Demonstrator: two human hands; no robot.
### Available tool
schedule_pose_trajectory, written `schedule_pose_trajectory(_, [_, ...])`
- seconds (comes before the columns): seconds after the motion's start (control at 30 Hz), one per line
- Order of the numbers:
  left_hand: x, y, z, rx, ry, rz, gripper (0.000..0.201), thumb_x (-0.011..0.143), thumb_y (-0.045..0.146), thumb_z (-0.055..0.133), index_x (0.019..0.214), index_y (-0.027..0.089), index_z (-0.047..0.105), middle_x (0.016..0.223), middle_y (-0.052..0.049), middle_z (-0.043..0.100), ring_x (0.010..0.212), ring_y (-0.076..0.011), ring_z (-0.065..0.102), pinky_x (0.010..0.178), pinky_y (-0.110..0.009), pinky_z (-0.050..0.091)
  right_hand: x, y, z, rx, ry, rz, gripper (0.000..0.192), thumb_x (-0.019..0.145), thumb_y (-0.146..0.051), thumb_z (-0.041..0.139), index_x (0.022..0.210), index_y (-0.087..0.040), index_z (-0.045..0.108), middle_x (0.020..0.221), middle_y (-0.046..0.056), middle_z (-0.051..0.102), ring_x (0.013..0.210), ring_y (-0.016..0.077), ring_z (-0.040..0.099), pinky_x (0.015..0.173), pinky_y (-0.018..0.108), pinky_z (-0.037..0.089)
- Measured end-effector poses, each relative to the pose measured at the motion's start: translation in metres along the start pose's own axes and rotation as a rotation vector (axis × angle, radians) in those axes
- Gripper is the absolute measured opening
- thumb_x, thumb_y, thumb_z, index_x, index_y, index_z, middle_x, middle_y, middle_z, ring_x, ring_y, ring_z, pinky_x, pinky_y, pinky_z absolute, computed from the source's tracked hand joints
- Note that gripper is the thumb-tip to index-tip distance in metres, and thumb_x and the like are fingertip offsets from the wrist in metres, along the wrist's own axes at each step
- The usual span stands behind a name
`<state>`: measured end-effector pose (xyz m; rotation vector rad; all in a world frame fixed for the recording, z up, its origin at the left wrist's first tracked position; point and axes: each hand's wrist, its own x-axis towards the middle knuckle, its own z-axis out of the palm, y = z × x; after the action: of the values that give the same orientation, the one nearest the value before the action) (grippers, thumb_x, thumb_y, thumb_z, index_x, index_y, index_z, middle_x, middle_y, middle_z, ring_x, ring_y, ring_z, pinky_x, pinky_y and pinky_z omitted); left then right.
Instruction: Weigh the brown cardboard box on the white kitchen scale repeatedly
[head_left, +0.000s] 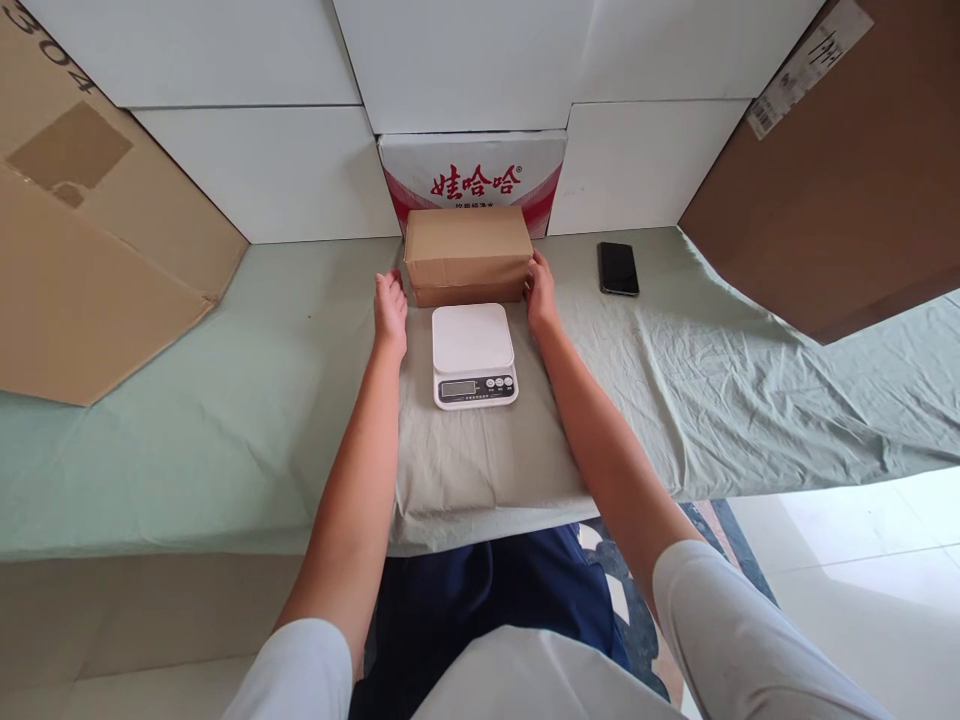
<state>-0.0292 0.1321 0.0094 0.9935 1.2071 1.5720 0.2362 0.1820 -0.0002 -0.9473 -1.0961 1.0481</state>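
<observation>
While it sits level, oblong cardboard box, plain brown, flat-topped.

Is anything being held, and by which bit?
No firm hold shows: the right grip seems to touch the small box at its right end; the left grip is open beside its left end.

Head-worn view, forward and down

The cloth over your desk is pale green. Near its back edge you have a light brown box, a black phone and a red-lettered white carton; your scale is white with a black panel.
</observation>
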Motion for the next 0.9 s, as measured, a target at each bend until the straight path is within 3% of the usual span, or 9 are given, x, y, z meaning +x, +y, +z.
schedule_pose_trajectory(0.13, [-0.001, -0.001, 0.005, -0.019, -0.019, -0.005, 0.095, 0.090, 0.086, 0.019, 0.154, 0.023, 0.048, 0.172, -0.015, 0.034, 0.162, -0.0237, 0.030, 0.132, -0.042, 0.023, -0.007, -0.008, 0.009, -0.024, 0.038, -0.010, 0.051, 0.082, -0.058, 0.052, 0.125, -0.031, 0.060, 0.150, -0.001, 0.061, 0.150, 0.0231, 0.048, 0.133, 0.052, 0.032])
schedule_pose_trajectory(0.3, [0.000, 0.000, 0.007, -0.036, -0.059, -0.022, 0.096, 0.089, 0.087, 0.012, 0.152, 0.027, 0.052, 0.170, -0.013, 0.040, 0.160, -0.0232, 0.035, 0.132, -0.042, 0.023, -0.017, -0.020, 0.015, -0.061, 0.015, -0.069, 0.049, 0.082, -0.062, 0.054, 0.118, -0.030, 0.062, 0.138, 0.001, 0.068, 0.142, 0.0261, 0.053, 0.133, 0.052, 0.033])
schedule_pose_trajectory(0.57, [-0.002, -0.004, 0.012, -0.006, -0.066, 0.009, 0.107, 0.083, 0.093, 0.014, 0.157, 0.023, 0.044, 0.172, -0.015, 0.035, 0.162, -0.0256, 0.031, 0.133, -0.044, 0.019, -0.027, -0.024, 0.025, -0.063, -0.068, -0.087, 0.064, 0.082, -0.059, 0.056, 0.138, -0.029, 0.051, 0.152, 0.003, 0.057, 0.147, 0.0255, 0.048, 0.133, 0.048, 0.032])
schedule_pose_trajectory(0.7, [-0.004, 0.006, 0.006, -0.003, -0.054, 0.038, 0.110, 0.079, 0.097, 0.016, 0.157, 0.025, 0.045, 0.174, -0.012, 0.030, 0.164, -0.0267, 0.025, 0.134, -0.045, 0.018, -0.024, -0.033, 0.032, -0.050, -0.115, -0.127, 0.068, 0.081, -0.059, 0.056, 0.143, -0.032, 0.044, 0.155, 0.001, 0.054, 0.151, 0.0245, 0.043, 0.135, 0.047, 0.029])
schedule_pose_trajectory(0.8, [-0.017, 0.021, -0.001, -0.012, -0.091, 0.112, 0.108, 0.076, 0.099, 0.021, 0.153, 0.029, 0.051, 0.172, -0.009, 0.036, 0.163, -0.0282, 0.026, 0.134, -0.047, 0.018, -0.027, -0.053, 0.032, -0.052, -0.152, -0.170, 0.069, 0.083, -0.058, 0.056, 0.146, -0.035, 0.041, 0.157, 0.000, 0.052, 0.153, 0.0258, 0.040, 0.135, 0.050, 0.028])
schedule_pose_trajectory(0.9, [-0.050, 0.036, -0.009, 0.001, -0.135, 0.192, 0.106, 0.074, 0.100, 0.027, 0.149, 0.031, 0.055, 0.168, -0.009, 0.043, 0.162, -0.0308, 0.030, 0.134, -0.050, 0.018, -0.047, -0.075, 0.024, -0.072, -0.217, -0.221, 0.069, 0.084, -0.057, 0.057, 0.148, -0.037, 0.040, 0.161, -0.002, 0.048, 0.156, 0.0275, 0.035, 0.136, 0.051, 0.024])
